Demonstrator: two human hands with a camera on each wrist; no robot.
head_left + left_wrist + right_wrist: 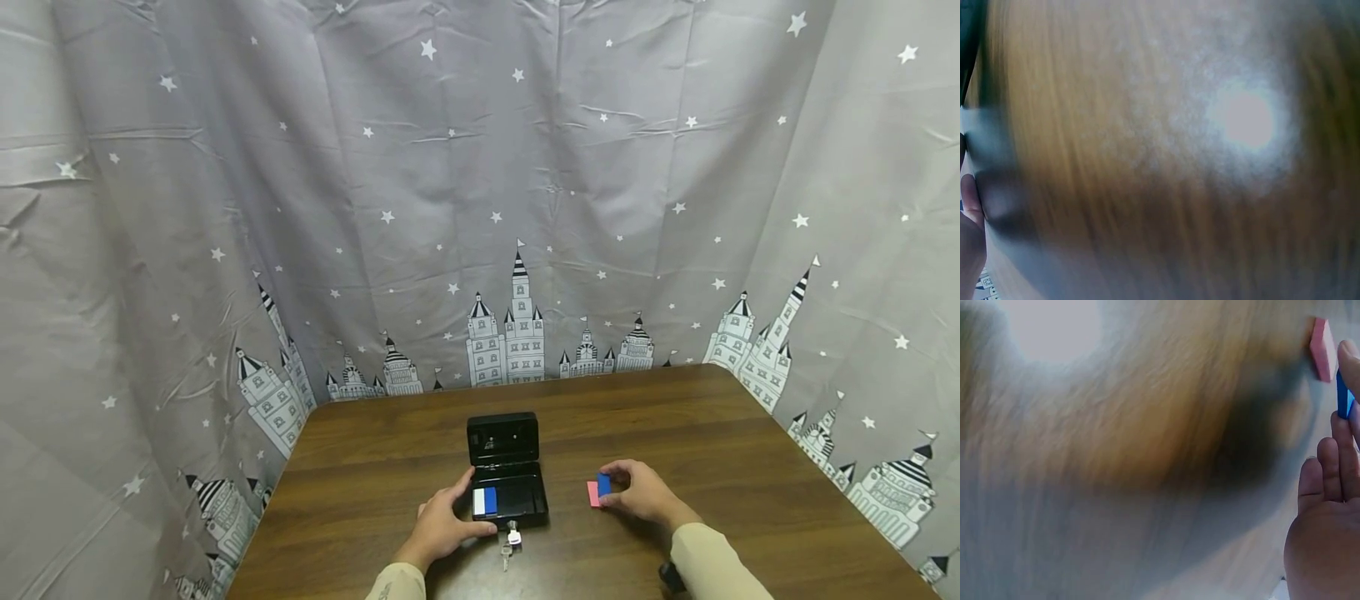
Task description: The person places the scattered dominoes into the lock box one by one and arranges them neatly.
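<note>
A small black lockbox [519, 505] stands on the table with its lid [504, 439] raised. Inside it, at the left end, a white block [478, 502] lies beside a blue block [491, 500]. My left hand [438, 527] holds the box's left front corner, thumb along the front and fingers at the side. Between thumb and fingertips my right hand [642, 493] pinches another blue block [604, 484]. Close by it, on the table, is a pink block [592, 494]. The right wrist view shows the pinched blue block [1342, 394] on edge.
Keys [513, 538] hang from the lock at the box's front. The brown wooden table [375, 450] reaches back to a grey curtain [450, 167] printed with castles and stars. A dark object [670, 575] shows beside the right sleeve.
</note>
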